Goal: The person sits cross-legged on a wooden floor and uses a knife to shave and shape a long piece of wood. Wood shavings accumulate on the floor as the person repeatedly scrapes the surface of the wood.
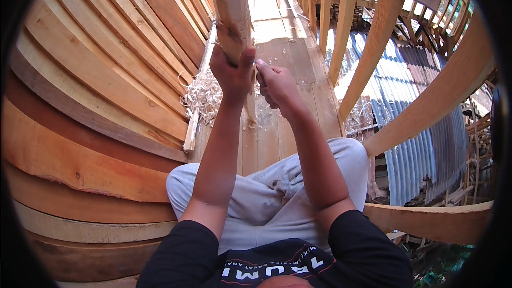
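My left hand (230, 72) grips the lower end of a thick wooden piece (230, 5) that rises toward the top of the picture. My right hand (275, 84) is closed just to its right, at the same height, with the fingers curled toward the wood's end; what it holds is too small to make out. Pale wood shavings (201, 96) lie on the plank floor (277, 128) just left of my hands. My knees in grey trousers (266, 192) are below.
Curved hull planks (101, 90) rise on the left. Bent wooden ribs (381, 26) stand on the right, with corrugated metal sheeting (416, 128) seen through the gaps. A small wood offcut (191, 132) lies by the shavings.
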`<state>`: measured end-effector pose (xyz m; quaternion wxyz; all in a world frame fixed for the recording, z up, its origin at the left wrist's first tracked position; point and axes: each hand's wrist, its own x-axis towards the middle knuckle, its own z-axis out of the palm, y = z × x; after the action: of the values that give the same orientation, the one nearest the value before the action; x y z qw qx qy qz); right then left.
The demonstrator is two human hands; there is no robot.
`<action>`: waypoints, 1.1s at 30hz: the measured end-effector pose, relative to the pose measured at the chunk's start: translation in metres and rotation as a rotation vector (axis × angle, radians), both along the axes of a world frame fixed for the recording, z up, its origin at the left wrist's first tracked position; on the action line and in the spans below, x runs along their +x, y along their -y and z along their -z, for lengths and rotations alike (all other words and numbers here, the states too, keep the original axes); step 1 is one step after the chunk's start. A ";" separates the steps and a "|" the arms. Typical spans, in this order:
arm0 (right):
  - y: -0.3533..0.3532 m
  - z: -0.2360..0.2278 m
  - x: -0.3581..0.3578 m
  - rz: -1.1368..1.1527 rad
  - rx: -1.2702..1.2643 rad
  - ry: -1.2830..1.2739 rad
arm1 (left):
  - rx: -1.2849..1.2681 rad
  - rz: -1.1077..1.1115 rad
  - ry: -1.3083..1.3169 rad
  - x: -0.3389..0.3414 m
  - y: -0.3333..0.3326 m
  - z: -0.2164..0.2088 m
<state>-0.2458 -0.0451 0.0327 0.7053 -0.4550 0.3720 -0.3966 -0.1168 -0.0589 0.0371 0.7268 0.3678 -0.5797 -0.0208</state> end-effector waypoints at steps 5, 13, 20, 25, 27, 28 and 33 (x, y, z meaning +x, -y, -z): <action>0.002 0.002 -0.007 -0.139 0.186 0.149 | -0.010 0.043 -0.046 -0.006 -0.005 -0.005; -0.001 0.000 0.003 -0.308 0.351 0.292 | -0.043 0.054 -0.075 0.003 -0.009 -0.003; 0.000 0.006 0.006 -0.392 0.369 0.362 | -0.031 -0.006 -0.074 0.007 -0.017 -0.001; -0.003 0.007 0.011 -0.441 0.392 0.417 | -0.054 -0.019 -0.069 0.011 -0.020 -0.002; -0.002 0.009 0.013 -0.459 0.389 0.430 | -0.071 -0.042 -0.073 0.011 -0.020 -0.003; -0.003 0.009 0.014 -0.470 0.388 0.439 | -0.079 -0.054 -0.073 0.011 -0.020 -0.004; -0.005 0.008 0.018 -0.466 0.428 0.437 | -0.073 -0.025 -0.072 0.015 -0.022 -0.005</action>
<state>-0.2283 -0.0401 0.0252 0.9181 -0.2747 0.1736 -0.2267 -0.1021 -0.0372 0.0421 0.7603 0.3472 -0.5490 -0.0035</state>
